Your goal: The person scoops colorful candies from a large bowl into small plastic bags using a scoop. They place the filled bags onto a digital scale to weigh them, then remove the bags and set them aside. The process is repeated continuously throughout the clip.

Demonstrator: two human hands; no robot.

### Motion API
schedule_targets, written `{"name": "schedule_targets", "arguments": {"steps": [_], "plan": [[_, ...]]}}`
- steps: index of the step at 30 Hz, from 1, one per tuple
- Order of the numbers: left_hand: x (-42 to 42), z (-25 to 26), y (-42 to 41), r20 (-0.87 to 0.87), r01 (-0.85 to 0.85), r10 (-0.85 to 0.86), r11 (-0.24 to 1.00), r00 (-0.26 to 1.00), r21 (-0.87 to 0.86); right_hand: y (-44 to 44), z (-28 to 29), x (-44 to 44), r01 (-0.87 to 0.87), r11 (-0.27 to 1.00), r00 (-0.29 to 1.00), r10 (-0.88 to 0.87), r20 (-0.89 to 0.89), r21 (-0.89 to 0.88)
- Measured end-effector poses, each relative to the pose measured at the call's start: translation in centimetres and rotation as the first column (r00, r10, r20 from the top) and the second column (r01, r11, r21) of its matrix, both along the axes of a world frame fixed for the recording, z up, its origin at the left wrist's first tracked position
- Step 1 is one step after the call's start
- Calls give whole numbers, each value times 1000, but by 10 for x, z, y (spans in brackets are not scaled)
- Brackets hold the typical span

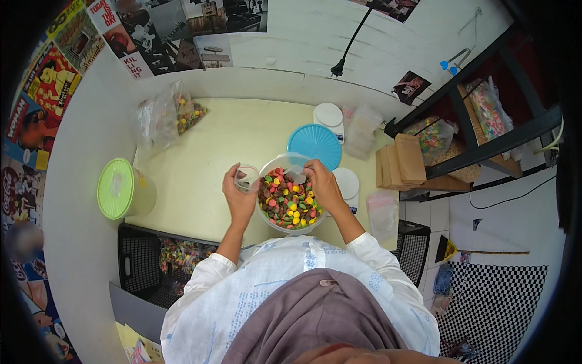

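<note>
A clear round plastic tub (269, 218) filled with colourful candies (291, 200) stands near the table's front edge. At its left rim my left hand (239, 193) holds a small clear plastic cup (247, 178), tilted over or beside the rim. My right hand (322, 182) is over the tub's right side, its fingers on a clear scoop or cup (295, 174) among the candies. Behind the tub lies a round blue lid (314, 146). To the right is a white digital scale (346, 184), partly hidden by my right arm.
A second scale (328, 116) stands behind the lid, near plastic bags (363, 129). Clear bags (382, 214) lie at right, cardboard boxes (400, 164) by the shelf. At left are a green-lidded tub (116, 189), a candy bag (190, 113) and a black crate (136, 268) holding bagged candies.
</note>
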State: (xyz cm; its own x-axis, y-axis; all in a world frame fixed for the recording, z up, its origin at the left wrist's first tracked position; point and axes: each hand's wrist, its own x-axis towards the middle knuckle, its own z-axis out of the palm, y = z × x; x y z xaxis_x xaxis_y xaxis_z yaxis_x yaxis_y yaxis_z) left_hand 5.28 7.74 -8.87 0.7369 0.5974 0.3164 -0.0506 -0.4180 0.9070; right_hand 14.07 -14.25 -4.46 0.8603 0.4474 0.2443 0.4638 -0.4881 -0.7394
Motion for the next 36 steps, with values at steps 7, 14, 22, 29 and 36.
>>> {"name": "schedule_targets", "arguments": {"steps": [7,14,22,29,36], "plan": [[0,-12,-17,-13,1,1,981,1000,195,-2,-4,1,66,998,970,-62,-236,10],[-2,-8,-16,-27,-7,13,978,1000,207,0,-25,1,133,990,927,-112,-358,36],[-1,-7,-16,-44,4,7,972,999,237,13,-59,-7,142,986,831,-68,-552,92],[-2,1,-16,-92,34,-12,970,996,241,-4,-50,5,285,933,740,-68,-669,221],[0,20,-12,-130,110,-71,941,989,319,-29,-7,8,408,843,702,-46,-711,349]]}}
